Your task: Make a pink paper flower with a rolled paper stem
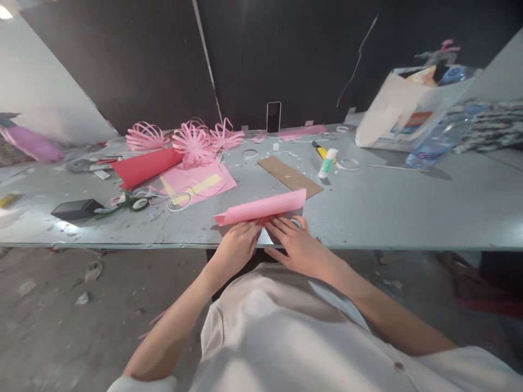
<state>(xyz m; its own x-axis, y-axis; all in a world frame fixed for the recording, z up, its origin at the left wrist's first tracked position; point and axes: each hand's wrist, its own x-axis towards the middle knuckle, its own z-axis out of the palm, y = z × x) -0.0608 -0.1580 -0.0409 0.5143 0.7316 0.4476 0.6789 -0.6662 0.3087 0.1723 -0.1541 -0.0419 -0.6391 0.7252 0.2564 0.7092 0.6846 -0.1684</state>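
Note:
A sheet of pink paper [265, 208] lies curled into a loose roll at the table's near edge, its left end open. My left hand [239, 242] is at the near side of the roll, fingers together and bent over the paper's edge; its thumb is mostly hidden. Beside it, my right hand [298, 245] rests with fingers stretched out on the same edge, thumb apart and little finger spread. Just beyond the roll is a brown cardboard strip [288, 175]. A glue stick [328, 163] stands farther right, against a yellow and black cutter [318, 149].
Pink paper-strip balls [194, 140], a red sheet [147, 167] and a flat pink sheet [224, 177] lie left. Green-handled scissors [133, 200] lie near a black block [77, 209]. A phone [273, 117] leans at the back. A white bag [392, 114] and plastic bottle [439, 139] are right.

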